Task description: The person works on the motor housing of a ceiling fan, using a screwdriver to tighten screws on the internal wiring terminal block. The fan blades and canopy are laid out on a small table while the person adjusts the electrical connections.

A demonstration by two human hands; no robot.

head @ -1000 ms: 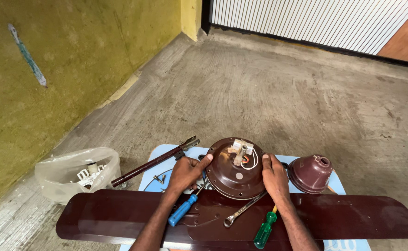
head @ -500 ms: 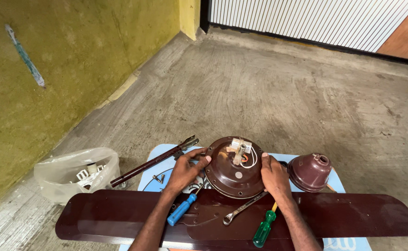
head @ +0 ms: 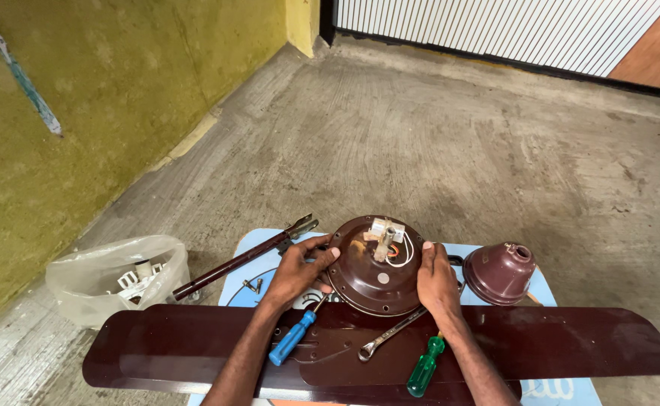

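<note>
Change from earlier: both hands stay on the rim of the motor housing; the left thumb has shifted slightly on the rim, the tools lie where they lay
Left hand [head: 298, 272]: fingers curled and pressed against the left rim of the motor housing [head: 375, 265], thumb on top of the rim
Right hand [head: 437, 282]: fingers together, laid flat against the right rim of the housing, gripping it from the side
Where the housing is: between the 2 hands, resting on the middle of the long fan blade [head: 585, 342], over a light blue board [head: 243, 267] on the concrete floor [head: 435, 143]
Which way it points: round dark brown dome with its flat face up and tilted a little toward the camera; white terminal block and wires [head: 387, 239] at the far top edge; no long axis of its own
Blade axis: runs left to right across the view, below the housing
Counts: 2 hands, 1 motor housing, 1 long blade piece, 2 screwdrivers, 1 spanner, 1 rod, 1 cup-shaped cover, 1 plastic bag
Blue-handled screwdriver [head: 291, 338]: on the blade, under the left wrist, handle toward the camera
Green-handled screwdriver [head: 425, 367]: on the blade, under the right wrist
Spanner [head: 390, 334]: between the 2 screwdrivers, lying diagonally
Brown rod [head: 240, 259]: left of the housing, slanting up to the right
Brown cup-shaped cover [head: 499, 272]: just right of the right hand
Clear plastic bag [head: 116, 280]: far left on the floor, small white parts inside
</note>
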